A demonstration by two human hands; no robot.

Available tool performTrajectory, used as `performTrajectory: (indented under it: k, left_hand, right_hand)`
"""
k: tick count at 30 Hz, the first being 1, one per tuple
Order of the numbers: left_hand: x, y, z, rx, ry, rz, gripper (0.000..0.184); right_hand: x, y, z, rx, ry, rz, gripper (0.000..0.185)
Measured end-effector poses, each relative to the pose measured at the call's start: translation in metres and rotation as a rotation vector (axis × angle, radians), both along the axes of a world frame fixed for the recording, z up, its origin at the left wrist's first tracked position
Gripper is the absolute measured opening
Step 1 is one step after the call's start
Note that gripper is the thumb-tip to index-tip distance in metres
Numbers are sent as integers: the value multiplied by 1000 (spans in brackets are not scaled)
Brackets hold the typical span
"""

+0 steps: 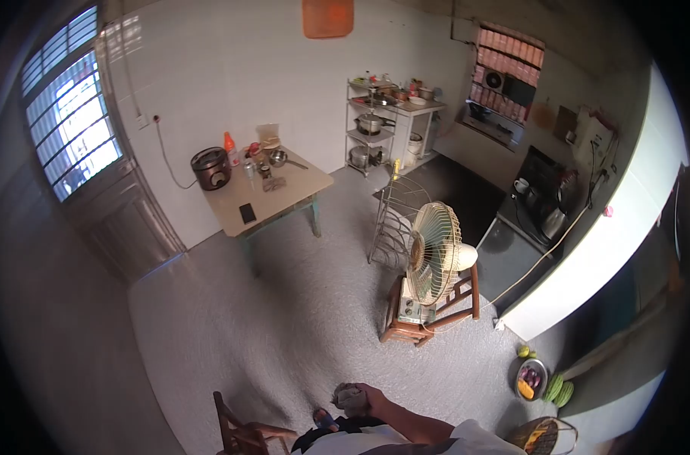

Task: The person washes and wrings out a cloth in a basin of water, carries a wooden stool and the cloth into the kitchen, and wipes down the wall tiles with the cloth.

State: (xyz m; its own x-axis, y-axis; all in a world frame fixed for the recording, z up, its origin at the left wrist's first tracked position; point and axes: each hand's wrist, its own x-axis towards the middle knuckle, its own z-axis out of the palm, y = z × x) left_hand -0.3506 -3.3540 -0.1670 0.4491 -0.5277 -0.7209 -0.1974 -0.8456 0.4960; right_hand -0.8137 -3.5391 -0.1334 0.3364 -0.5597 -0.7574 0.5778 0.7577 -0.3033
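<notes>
Low in the view, in front of my body, my right hand [370, 397] is closed around a crumpled grey cloth [348, 400]. The arm reaches in from the right, and the cloth bunches out past the fingers over the floor. My left hand does not show. Just below the cloth, a foot in a dark sandal [325, 419] stands on the floor. A wooden chair [235, 428] is at the bottom left, close to my body.
A standing fan [434, 254] sits on a wooden chair ahead, its cord running right. A table [276, 199] with a rice cooker [210, 168] and phone [247, 213] stands left. A metal bowl of vegetables [540, 388], watermelons [563, 392] and a basket [546, 436] lie lower right.
</notes>
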Motion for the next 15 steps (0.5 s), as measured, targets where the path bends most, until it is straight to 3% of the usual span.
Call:
performTrajectory:
  k: [5, 7, 9, 10, 14, 15]
  left_hand:
    - [9, -89, 31, -10, 117, -52, 27]
    - [-14, -127, 34, -121, 117, -183, 24]
    - [-28, -168, 29, -233, 114, -321, 30]
    - [-11, -177, -45, -336, 200, -174, 32]
    - [-50, -283, -11, -159, 116, -269, 31]
    - [-71, -322, 12, -103, 84, -295, 31]
  right_hand:
    - [2, -16, -83, -30, -215, -27, 36]
    - [-3, -34, -92, -88, -287, 4, 38]
    - [-4, -51, -60, -40, -597, 26, 40]
    - [-5, -61, -51, 28, -439, -7, 39]
    - [-11, -109, -58, 4, -481, -108, 36]
    - [-13, -127, -37, -134, -297, -49, 34]
